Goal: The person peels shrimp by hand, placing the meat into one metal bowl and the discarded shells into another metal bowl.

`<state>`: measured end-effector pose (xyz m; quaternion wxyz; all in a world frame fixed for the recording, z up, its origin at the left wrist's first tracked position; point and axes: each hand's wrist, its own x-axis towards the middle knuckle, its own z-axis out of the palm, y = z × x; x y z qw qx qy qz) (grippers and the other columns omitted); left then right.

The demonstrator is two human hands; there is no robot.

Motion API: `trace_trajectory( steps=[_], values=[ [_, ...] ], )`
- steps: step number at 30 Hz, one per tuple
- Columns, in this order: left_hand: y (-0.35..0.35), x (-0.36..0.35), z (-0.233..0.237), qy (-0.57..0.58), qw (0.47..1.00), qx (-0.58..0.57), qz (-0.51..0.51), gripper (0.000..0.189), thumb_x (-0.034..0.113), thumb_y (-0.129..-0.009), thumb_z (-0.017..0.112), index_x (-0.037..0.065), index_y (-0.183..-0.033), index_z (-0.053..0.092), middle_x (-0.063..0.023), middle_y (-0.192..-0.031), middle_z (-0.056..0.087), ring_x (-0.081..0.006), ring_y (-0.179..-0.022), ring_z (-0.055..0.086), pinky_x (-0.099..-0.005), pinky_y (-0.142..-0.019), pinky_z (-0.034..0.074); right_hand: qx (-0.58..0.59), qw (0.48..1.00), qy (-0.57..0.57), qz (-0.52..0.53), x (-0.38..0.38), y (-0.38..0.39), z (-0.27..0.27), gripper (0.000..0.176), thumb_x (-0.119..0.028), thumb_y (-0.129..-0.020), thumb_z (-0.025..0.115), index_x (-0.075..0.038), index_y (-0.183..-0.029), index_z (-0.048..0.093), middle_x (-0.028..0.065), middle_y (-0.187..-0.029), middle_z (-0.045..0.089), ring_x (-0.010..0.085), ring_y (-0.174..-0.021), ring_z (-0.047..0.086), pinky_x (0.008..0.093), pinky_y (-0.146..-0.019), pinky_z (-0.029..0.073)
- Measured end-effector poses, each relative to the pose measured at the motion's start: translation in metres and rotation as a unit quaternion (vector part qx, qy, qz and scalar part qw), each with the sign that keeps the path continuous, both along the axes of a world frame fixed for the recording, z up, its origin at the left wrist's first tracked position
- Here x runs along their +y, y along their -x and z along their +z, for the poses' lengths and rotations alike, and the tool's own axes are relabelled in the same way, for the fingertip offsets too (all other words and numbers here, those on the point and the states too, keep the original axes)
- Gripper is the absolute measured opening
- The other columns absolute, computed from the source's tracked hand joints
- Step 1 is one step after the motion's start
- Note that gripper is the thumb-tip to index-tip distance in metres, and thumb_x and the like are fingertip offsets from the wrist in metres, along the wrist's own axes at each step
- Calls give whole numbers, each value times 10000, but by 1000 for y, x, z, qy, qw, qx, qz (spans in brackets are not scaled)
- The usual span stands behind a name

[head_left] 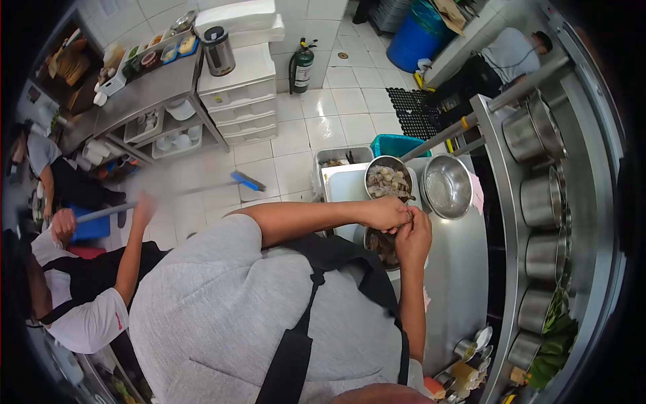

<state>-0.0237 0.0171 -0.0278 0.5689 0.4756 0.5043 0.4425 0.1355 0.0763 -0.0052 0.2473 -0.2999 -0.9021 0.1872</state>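
My left hand (387,214) and my right hand (414,237) meet over the counter, fingertips pinched together on what looks like a small shrimp, mostly hidden by the fingers. Just beyond my left hand stands a steel bowl (369,190) of pale, peeled-looking shrimp (387,178). Beneath my hands is another steel bowl holding darker shrimp (382,250), partly covered by my wrists. A third steel bowl (447,187), with what seems to be clear liquid in it, sits to the right of the first.
A white cutting board (338,180), a grey tub (319,156) and a teal bin (397,143) border the bowls. Steel pots (542,195) line the shelf at right. A co-worker (87,296) grips a broom (249,180) behind; another person (505,60) bends at upper right.
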Motion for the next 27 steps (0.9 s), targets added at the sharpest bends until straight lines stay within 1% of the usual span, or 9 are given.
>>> trace_trajectory(
  steps=[8, 11, 13, 16, 18, 21, 23, 25, 27],
  values=[
    [-10, -4, -7, 12, 1000, 21, -12, 410, 346, -1059, 502, 18, -855, 637, -36, -713, 636, -126, -611, 599, -302, -569, 517, 62, 998, -24, -12, -2, -9, -13, 305, 36, -791, 543, -29, -1060, 670, 170, -1024, 666, 399, -1018, 603, 486, -917, 477],
    [-5, -3, 9, 16, 999, 40, -14, 402, 341, -1057, 502, 35, -825, 621, -18, -700, 629, -112, -602, 596, -291, -561, 502, 40, 998, -39, -12, 3, -14, -18, 307, 37, -779, 548, -33, -1053, 670, 169, -1016, 675, 399, -1008, 606, 481, -916, 477],
    [-13, -12, 15, 46, 999, -5, 7, 381, 321, -1048, 503, 53, -799, 610, -9, -686, 622, -96, -599, 583, -274, -554, 485, 46, 998, -21, -24, -2, -15, -11, 332, 38, -775, 542, -35, -1070, 676, 171, -1029, 684, 396, -1006, 612, 473, -922, 478],
    [-10, -6, 3, 20, 999, -23, 13, 365, 309, -1039, 509, 70, -779, 603, 2, -671, 600, -85, -587, 554, -263, -544, 454, 86, 996, -17, -4, -5, -19, -1, 305, 31, -834, 535, -25, -1100, 674, 182, -1051, 686, 407, -1007, 619, 476, -917, 486],
    [-1, -1, 5, 21, 1000, -11, 0, 359, 301, -1036, 510, 76, -772, 600, 10, -665, 588, -82, -583, 541, -261, -538, 437, 115, 988, 101, -5, -10, -17, 15, 249, -11, -922, 529, -14, -1127, 669, 196, -1052, 681, 416, -1026, 625, 478, -909, 496],
    [-3, 0, 10, 27, 999, 7, -26, 340, 278, -1026, 514, 81, -760, 590, 28, -655, 560, -75, -580, 518, -260, -530, 404, 81, 995, 65, -6, -4, -27, 4, 209, -48, -983, 518, -5, -1126, 663, 205, -1038, 679, 422, -1018, 638, 466, -894, 508],
    [-7, 4, 10, -8, 999, 53, -5, 344, 284, -1026, 530, 74, -759, 587, 29, -655, 560, -70, -588, 525, -264, -532, 412, 81, 995, 56, -18, 0, -30, 1, 210, -48, -989, 511, -5, -1128, 662, 206, -1032, 681, 419, -1005, 647, 457, -884, 514],
    [-8, 5, 14, -4, 995, 89, -44, 312, 269, -1030, 543, 59, -810, 614, 28, -666, 565, -68, -599, 537, -266, -545, 432, 99, 994, 29, -20, 5, -34, -7, 205, -50, -1002, 498, -2, -1111, 665, 210, -1018, 690, 422, -976, 658, 445, -866, 524],
    [-15, 3, 11, -49, 995, 87, -6, 258, 237, -1035, 552, 46, -890, 647, 21, -690, 579, -70, -607, 549, -262, -559, 452, 133, 990, 45, -30, 9, -38, -14, 200, -75, -1019, 502, 2, -1081, 676, 206, -1003, 705, 403, -951, 678, 430, -861, 533]
  ],
)
